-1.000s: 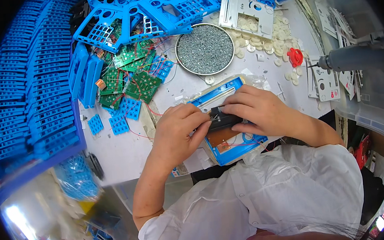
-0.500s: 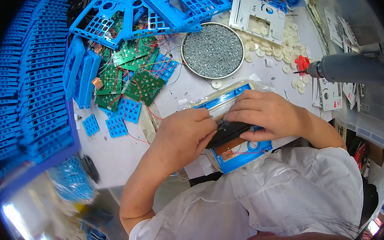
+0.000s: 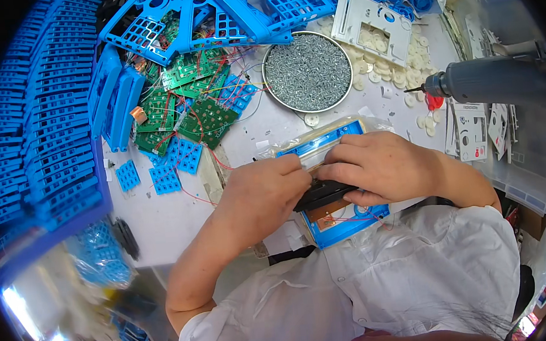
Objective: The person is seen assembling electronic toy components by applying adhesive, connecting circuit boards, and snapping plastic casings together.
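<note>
On the table right in front of me lies a blue plastic casing (image 3: 345,234), with a brown board and thin red wires inside its near part. A long black plastic piece (image 3: 322,196) sits across the casing's middle. My left hand (image 3: 263,192) is closed at its left end, fingers curled and fingertips partly hidden. From the other side my right hand (image 3: 382,167) grips the same piece, fingers on top and thumb along the near edge. Clear plastic film (image 3: 377,124) shows beneath the casing's far end.
A round tray (image 3: 268,92) of small screws stands beyond the casing. Green circuit boards (image 3: 207,122) with wires and blue keypads (image 3: 165,179) lie left of it. Blue housings (image 3: 64,123) are stacked at far left. A grey power screwdriver (image 3: 497,79) juts in from the right.
The power screwdriver has shifted a little left and away from me. The view has moved slightly. Both hands stay on the black piece, with small finger movements.
</note>
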